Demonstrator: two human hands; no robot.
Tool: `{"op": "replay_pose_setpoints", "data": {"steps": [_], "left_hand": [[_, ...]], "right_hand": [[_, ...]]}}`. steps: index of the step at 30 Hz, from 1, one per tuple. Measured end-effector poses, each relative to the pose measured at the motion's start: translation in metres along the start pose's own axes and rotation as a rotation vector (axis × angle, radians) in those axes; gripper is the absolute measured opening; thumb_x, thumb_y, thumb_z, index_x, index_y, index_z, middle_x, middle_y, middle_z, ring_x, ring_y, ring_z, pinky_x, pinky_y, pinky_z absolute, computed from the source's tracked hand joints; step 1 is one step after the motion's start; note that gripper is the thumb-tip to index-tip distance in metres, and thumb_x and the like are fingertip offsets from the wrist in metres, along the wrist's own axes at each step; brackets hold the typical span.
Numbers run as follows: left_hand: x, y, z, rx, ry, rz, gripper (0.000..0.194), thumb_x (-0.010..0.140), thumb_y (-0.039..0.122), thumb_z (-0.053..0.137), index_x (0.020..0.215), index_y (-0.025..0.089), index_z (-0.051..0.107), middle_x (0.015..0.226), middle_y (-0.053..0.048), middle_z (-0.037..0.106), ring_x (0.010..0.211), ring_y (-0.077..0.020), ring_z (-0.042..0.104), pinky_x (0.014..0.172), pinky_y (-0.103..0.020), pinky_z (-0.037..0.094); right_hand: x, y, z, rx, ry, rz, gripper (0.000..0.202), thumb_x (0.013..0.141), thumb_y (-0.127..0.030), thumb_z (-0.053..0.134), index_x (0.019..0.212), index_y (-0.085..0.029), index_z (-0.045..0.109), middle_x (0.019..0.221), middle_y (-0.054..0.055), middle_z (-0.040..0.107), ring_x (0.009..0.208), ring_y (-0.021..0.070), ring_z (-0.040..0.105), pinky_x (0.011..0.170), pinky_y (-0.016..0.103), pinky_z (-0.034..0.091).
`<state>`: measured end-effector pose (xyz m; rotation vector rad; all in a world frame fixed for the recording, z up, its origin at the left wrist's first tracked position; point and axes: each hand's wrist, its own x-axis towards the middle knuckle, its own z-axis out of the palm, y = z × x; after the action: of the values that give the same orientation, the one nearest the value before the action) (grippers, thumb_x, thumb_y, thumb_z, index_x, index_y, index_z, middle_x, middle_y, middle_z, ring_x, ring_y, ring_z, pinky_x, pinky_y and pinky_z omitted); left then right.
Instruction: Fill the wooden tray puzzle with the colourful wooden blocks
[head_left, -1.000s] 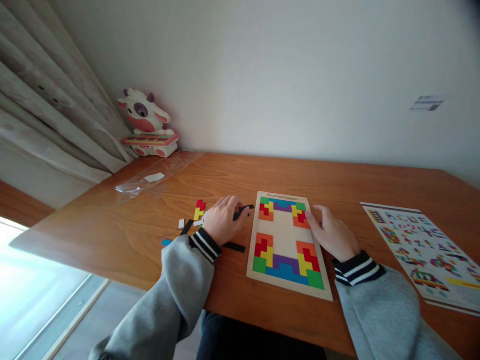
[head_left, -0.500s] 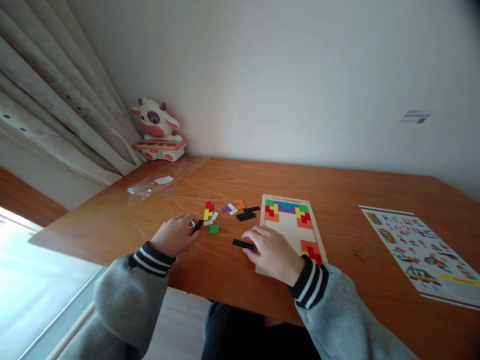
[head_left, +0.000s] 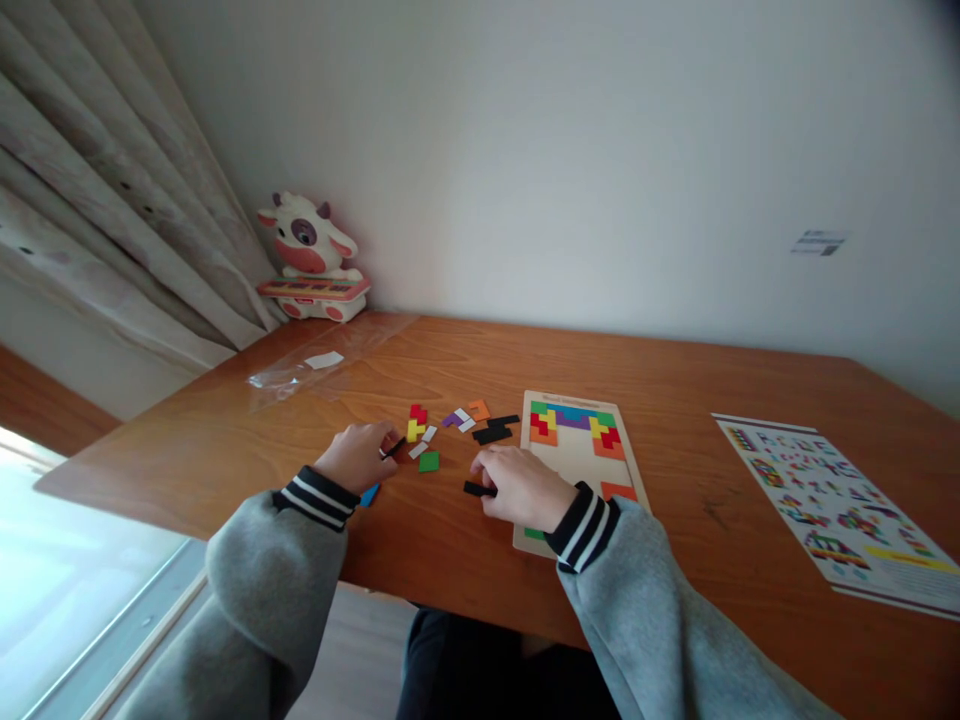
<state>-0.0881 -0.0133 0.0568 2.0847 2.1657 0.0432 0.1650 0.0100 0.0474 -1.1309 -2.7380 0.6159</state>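
Note:
My left hand (head_left: 358, 456) is closed on a black piece (head_left: 394, 449) just left of the loose coloured pieces. Between the fingers of my right hand (head_left: 521, 487) is another black piece (head_left: 479, 489), over the left edge of the puzzle board (head_left: 574, 467). Coloured blocks fill the board's top rows, and an orange one (head_left: 619, 491) shows lower down; my right hand and sleeve hide part of it. Beyond my hands lie a green square (head_left: 429, 461), white pieces (head_left: 419, 450), a yellow piece (head_left: 416, 431), an orange piece (head_left: 478, 410) and black strips (head_left: 492, 435).
A printed pattern sheet (head_left: 840, 500) lies on the right of the wooden table (head_left: 675, 400). At the back left are a clear plastic bag (head_left: 281, 380) and a cow toy with a keyboard (head_left: 315, 262). A blue piece (head_left: 370, 495) shows beside my left wrist.
My right hand has shifted left, with the black piece still in its fingers. My left hand has moved slightly, one white piece has turned, and a blue piece has come into view by that wrist.

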Motion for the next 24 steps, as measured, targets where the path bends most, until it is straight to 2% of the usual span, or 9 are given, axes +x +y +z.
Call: {"op": "replay_pose_setpoints", "data": {"steps": [5, 8, 11, 14, 17, 19, 22, 24], "left_hand": [[-0.002, 0.006, 0.002, 0.03, 0.07, 0.034, 0.018, 0.078, 0.021, 0.054, 0.087, 0.024, 0.07, 0.086, -0.003, 0.074, 0.083, -0.0239, 0.069, 0.069, -0.03, 0.048], [0.0, 0.016, 0.003, -0.059, 0.203, 0.158, 0.019, 0.085, 0.029, 0.054, 0.091, 0.023, 0.071, 0.092, -0.004, 0.073, 0.085, -0.0232, 0.069, 0.072, -0.03, 0.051], [0.007, 0.037, 0.009, -0.177, 0.351, 0.33, 0.023, 0.088, 0.027, 0.051, 0.099, 0.023, 0.071, 0.101, -0.005, 0.071, 0.089, -0.02, 0.068, 0.078, -0.03, 0.053], [0.016, 0.073, 0.018, -0.298, 0.411, 0.508, 0.021, 0.091, 0.023, 0.052, 0.099, 0.022, 0.071, 0.099, -0.005, 0.071, 0.087, -0.0169, 0.068, 0.079, -0.027, 0.054], [0.025, 0.117, 0.027, -0.367, 0.362, 0.747, 0.021, 0.092, 0.02, 0.052, 0.099, 0.021, 0.072, 0.098, -0.005, 0.071, 0.085, -0.015, 0.068, 0.077, -0.025, 0.054], [0.031, 0.144, 0.034, -0.367, 0.315, 0.9, 0.02, 0.093, 0.019, 0.053, 0.097, 0.021, 0.072, 0.096, -0.006, 0.072, 0.086, -0.0154, 0.067, 0.079, -0.026, 0.054], [0.039, 0.171, 0.043, -0.373, 0.256, 1.083, 0.018, 0.094, 0.017, 0.054, 0.096, 0.02, 0.072, 0.095, -0.006, 0.073, 0.085, -0.0157, 0.067, 0.08, -0.028, 0.053], [0.043, 0.179, 0.048, -0.411, 0.231, 1.129, 0.018, 0.093, 0.016, 0.055, 0.095, 0.02, 0.072, 0.094, -0.007, 0.073, 0.085, -0.0156, 0.067, 0.079, -0.028, 0.053]], "right_hand": [[0.002, 0.007, 0.008, 0.152, 0.053, -0.028, 0.023, 0.073, -0.005, 0.065, 0.093, -0.015, 0.071, 0.09, 0.007, 0.072, 0.078, 0.0164, 0.066, 0.071, 0.027, 0.048], [-0.006, 0.021, -0.003, 0.257, 0.135, -0.055, 0.018, 0.077, -0.007, 0.064, 0.091, -0.016, 0.071, 0.084, 0.004, 0.073, 0.072, 0.0142, 0.066, 0.068, 0.025, 0.049], [-0.024, 0.054, -0.025, 0.373, 0.279, -0.005, 0.014, 0.085, -0.017, 0.063, 0.097, -0.018, 0.071, 0.088, 0.004, 0.074, 0.073, 0.0136, 0.067, 0.069, 0.026, 0.052], [-0.044, 0.097, -0.043, 0.394, 0.389, 0.079, 0.017, 0.086, -0.027, 0.063, 0.097, -0.018, 0.071, 0.091, 0.005, 0.075, 0.075, 0.0154, 0.068, 0.073, 0.03, 0.054], [-0.057, 0.134, -0.045, 0.462, 0.503, 0.166, 0.023, 0.085, -0.035, 0.064, 0.098, -0.017, 0.07, 0.093, 0.007, 0.075, 0.079, 0.0177, 0.069, 0.074, 0.032, 0.055], [-0.062, 0.148, -0.041, 0.479, 0.562, 0.208, 0.025, 0.085, -0.035, 0.064, 0.099, -0.016, 0.07, 0.094, 0.008, 0.075, 0.082, 0.0184, 0.069, 0.075, 0.033, 0.055], [-0.065, 0.155, -0.034, 0.485, 0.531, 0.209, 0.024, 0.085, -0.035, 0.063, 0.101, -0.017, 0.071, 0.094, 0.007, 0.076, 0.079, 0.0173, 0.069, 0.072, 0.031, 0.055], [-0.066, 0.153, -0.032, 0.503, 0.471, 0.17, 0.022, 0.085, -0.033, 0.065, 0.099, -0.019, 0.072, 0.091, 0.005, 0.076, 0.077, 0.0162, 0.069, 0.071, 0.03, 0.055]]}}
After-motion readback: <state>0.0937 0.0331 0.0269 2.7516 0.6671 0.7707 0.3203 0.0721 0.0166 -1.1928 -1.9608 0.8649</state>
